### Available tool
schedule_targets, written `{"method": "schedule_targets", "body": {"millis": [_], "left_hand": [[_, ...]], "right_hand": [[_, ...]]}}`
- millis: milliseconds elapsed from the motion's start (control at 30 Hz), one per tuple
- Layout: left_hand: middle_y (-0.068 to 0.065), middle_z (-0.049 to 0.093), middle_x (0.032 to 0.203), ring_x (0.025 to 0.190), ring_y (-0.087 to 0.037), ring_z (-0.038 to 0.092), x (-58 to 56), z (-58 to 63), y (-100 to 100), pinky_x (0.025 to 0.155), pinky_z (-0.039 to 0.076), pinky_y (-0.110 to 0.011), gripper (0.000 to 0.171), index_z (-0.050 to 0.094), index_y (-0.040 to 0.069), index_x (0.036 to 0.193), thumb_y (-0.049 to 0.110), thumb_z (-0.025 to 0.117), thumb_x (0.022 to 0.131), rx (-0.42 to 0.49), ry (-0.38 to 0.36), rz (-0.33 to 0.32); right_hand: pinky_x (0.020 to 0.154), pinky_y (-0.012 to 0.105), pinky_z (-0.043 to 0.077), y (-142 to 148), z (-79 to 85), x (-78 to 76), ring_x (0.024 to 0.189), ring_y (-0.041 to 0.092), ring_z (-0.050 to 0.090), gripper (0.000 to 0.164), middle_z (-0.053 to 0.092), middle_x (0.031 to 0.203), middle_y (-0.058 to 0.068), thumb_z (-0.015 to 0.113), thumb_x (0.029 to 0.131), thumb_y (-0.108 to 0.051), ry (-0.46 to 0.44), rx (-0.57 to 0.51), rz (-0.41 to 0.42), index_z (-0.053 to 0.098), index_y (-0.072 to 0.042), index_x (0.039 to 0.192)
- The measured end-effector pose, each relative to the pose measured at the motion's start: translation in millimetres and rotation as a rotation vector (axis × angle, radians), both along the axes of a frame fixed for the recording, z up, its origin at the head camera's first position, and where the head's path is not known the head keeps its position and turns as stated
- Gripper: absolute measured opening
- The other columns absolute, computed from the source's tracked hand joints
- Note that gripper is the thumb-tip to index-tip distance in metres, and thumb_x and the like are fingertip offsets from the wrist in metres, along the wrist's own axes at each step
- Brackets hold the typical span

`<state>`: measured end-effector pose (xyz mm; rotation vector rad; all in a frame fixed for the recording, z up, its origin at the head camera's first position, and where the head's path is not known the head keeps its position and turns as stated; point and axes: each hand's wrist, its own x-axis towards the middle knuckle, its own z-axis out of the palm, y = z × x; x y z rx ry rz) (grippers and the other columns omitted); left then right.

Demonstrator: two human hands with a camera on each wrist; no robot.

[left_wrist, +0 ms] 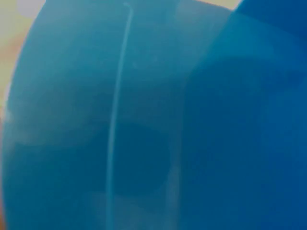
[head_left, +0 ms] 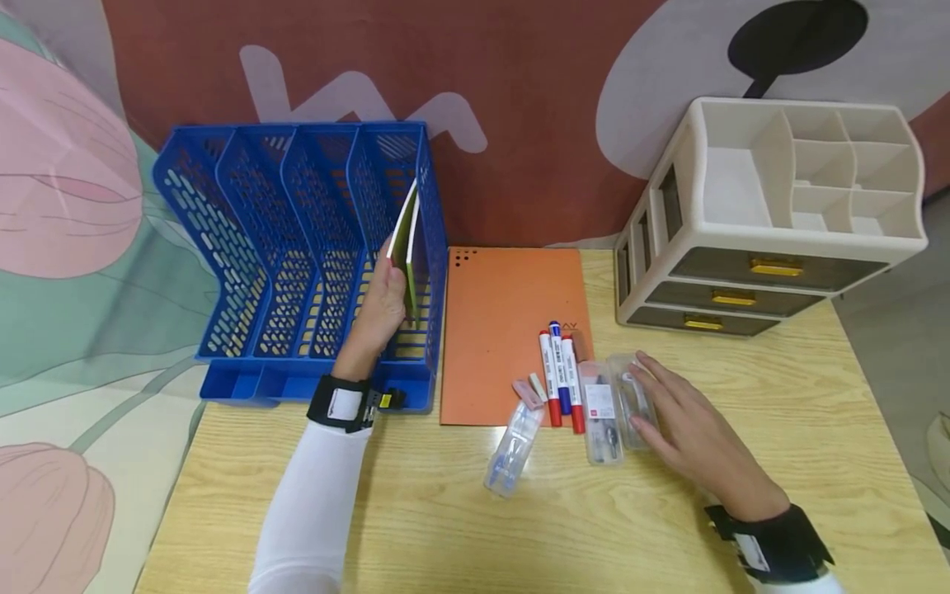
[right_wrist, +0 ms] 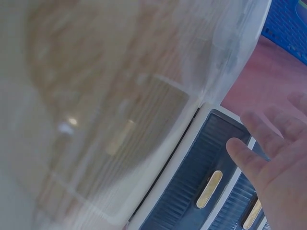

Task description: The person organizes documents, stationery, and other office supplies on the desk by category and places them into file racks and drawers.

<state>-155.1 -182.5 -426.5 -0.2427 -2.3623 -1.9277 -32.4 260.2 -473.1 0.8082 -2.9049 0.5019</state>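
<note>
In the head view my left hand reaches into the right-hand slot of the blue file rack. Its thumb and fingers pinch a thin green-and-white notebook that stands on edge there. My right hand, fingers spread, lies at the side of a clear plastic case, fingertips right at its edge. Beside that case is another clear case with dark items inside. Blue translucent plastic fills the left wrist view and hides the hand there.
Three markers, a pink eraser-like block and a clear pouch lie near an orange folder. A white drawer unit with an open compartment top stands at the back right. A patterned cloth hangs behind.
</note>
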Motion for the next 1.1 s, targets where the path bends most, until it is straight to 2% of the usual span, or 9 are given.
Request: {"method": "schedule_targets", "body": {"millis": [100, 167, 300, 433, 567, 633, 733, 967, 1100], "left_hand": [[-0.015, 0.049, 0.106, 0.073, -0.023, 0.048, 9.2, 4.0, -1.2, 0.059, 0.043, -0.023, 0.108, 0.012, 0.006, 0.165, 0.08, 0.031, 0.09, -0.054, 0.041, 0.026], [-0.014, 0.046, 0.095, 0.07, -0.031, 0.048, 16.4, 7.5, -1.5, 0.059, 0.044, -0.024, 0.088, 0.014, 0.006, 0.165, 0.065, 0.032, 0.102, -0.093, 0.068, 0.051], [-0.019, 0.054, 0.116, 0.084, -0.04, 0.053, 29.3, 13.8, -0.3, 0.067, 0.048, -0.023, 0.061, 0.022, 0.006, 0.164, 0.035, 0.038, 0.112, -0.093, 0.102, 0.076], [-0.022, 0.051, 0.147, 0.114, -0.039, 0.06, 41.2, 19.0, 1.2, 0.083, 0.054, -0.026, 0.077, 0.025, 0.004, 0.162, 0.053, 0.043, 0.106, -0.092, 0.14, 0.097], [-0.019, 0.044, 0.159, 0.145, -0.035, 0.046, 55.0, 25.6, 2.9, 0.112, 0.046, -0.052, 0.078, 0.03, 0.006, 0.161, 0.054, 0.051, 0.104, -0.178, 0.174, 0.148], [-0.018, 0.044, 0.158, 0.146, -0.034, 0.044, 63.0, 28.2, 4.9, 0.115, 0.039, -0.062, 0.068, 0.032, 0.006, 0.16, 0.041, 0.056, 0.106, -0.235, 0.204, 0.188], [-0.019, 0.046, 0.156, 0.144, -0.033, 0.045, 75.3, 31.6, 10.1, 0.113, 0.042, -0.059, 0.065, 0.037, 0.002, 0.157, 0.025, 0.065, 0.103, -0.294, 0.27, 0.247], [-0.023, 0.046, 0.155, 0.146, -0.032, 0.044, 97.2, 36.8, 25.4, 0.117, 0.04, -0.055, 0.067, 0.043, -0.003, 0.15, 0.039, 0.063, 0.102, -0.366, 0.393, 0.288], [-0.025, 0.046, 0.154, 0.147, -0.034, 0.042, 106.4, 36.5, 33.6, 0.12, 0.036, -0.056, 0.065, 0.044, -0.005, 0.148, 0.032, 0.068, 0.1, -0.413, 0.406, 0.259]], "right_hand": [[0.111, 0.062, 0.042, 0.3, 0.5, -1.3, 0.143, 0.042, 0.045, 0.08, 0.035, 0.167, 0.013, 0.076, 0.091, -0.03, 0.0, 0.006, 0.007, 0.039, -0.012, 0.16], [0.11, 0.062, 0.043, 0.5, 1.4, -2.8, 0.143, 0.042, 0.045, 0.078, 0.036, 0.166, 0.014, 0.076, 0.091, -0.03, 0.001, 0.01, 0.011, 0.041, -0.011, 0.159], [0.108, 0.063, 0.044, 0.5, 4.6, -6.1, 0.142, 0.043, 0.046, 0.077, 0.037, 0.165, 0.014, 0.076, 0.091, -0.03, 0.001, 0.03, 0.01, 0.042, -0.011, 0.158], [0.108, 0.065, 0.044, -1.2, 9.2, -9.0, 0.142, 0.044, 0.045, 0.078, 0.036, 0.166, 0.014, 0.077, 0.091, -0.031, -0.025, 0.05, 0.005, 0.041, -0.013, 0.159], [0.11, 0.065, 0.043, -2.3, 12.3, -10.7, 0.143, 0.043, 0.044, 0.078, 0.036, 0.166, 0.014, 0.076, 0.092, -0.032, -0.042, 0.062, -0.002, 0.041, -0.012, 0.158], [0.11, 0.064, 0.043, -2.5, 13.7, -11.5, 0.144, 0.042, 0.044, 0.078, 0.037, 0.165, 0.015, 0.076, 0.091, -0.032, -0.034, 0.064, -0.003, 0.041, -0.011, 0.158], [0.11, 0.063, 0.043, -3.7, 16.4, -13.6, 0.143, 0.042, 0.045, 0.082, 0.039, 0.164, 0.016, 0.077, 0.09, -0.032, -0.011, 0.055, 0.004, 0.039, -0.011, 0.159], [0.114, 0.059, 0.042, -7.1, 21.4, -18.1, 0.144, 0.041, 0.045, 0.088, 0.039, 0.164, 0.015, 0.079, 0.088, -0.027, 0.026, 0.011, 0.018, 0.034, -0.013, 0.162], [0.114, 0.058, 0.042, -9.8, 21.5, -20.2, 0.144, 0.04, 0.046, 0.087, 0.04, 0.163, 0.016, 0.08, 0.086, -0.024, 0.051, -0.017, 0.027, 0.037, -0.011, 0.16]]}}
